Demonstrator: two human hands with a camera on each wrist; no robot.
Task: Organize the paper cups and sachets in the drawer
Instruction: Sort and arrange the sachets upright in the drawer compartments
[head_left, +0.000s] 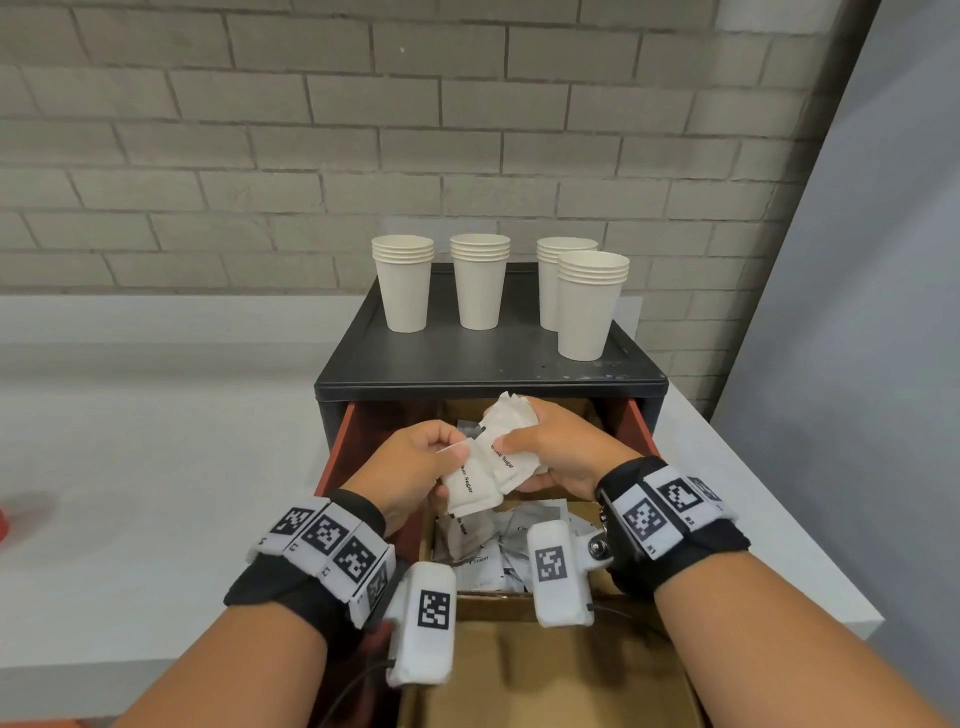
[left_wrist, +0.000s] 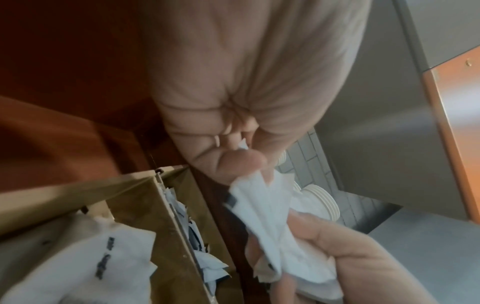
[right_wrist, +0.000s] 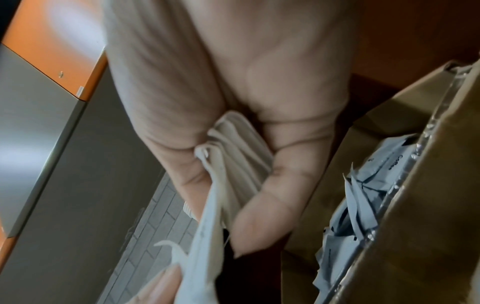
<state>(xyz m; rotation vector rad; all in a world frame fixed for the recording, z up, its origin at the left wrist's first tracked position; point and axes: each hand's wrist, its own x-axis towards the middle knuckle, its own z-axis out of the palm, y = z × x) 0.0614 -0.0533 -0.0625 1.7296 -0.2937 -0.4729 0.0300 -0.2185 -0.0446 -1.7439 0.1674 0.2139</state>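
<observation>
Above the drawer (head_left: 337, 452), white "White Sugar" sachets (head_left: 488, 473), bunched.

Cups (head_left: 479, 283): matt off-white paper, smooth walls, rolled rims, stacked. Sachets (head_left: 485, 470): thin white paper, matt, creased and crumpled at the edges, black print. Cabinet (head_left: 491, 358) top: black, matt, looks like plastic, scuffed with pale specks. Drawer (head_left: 340, 452) sides: red-brown, smooth, slight sheen. Dividers (left_wrist: 145, 197) inside: brown cardboard, dull, raw cut edges. Counter (head_left: 156, 467): pale grey, smooth, matt. Wall (head_left: 311, 130): grey brick, rough, matt. Wrist bands (head_left: 670, 512): black cloth with white printed tags.
</observation>
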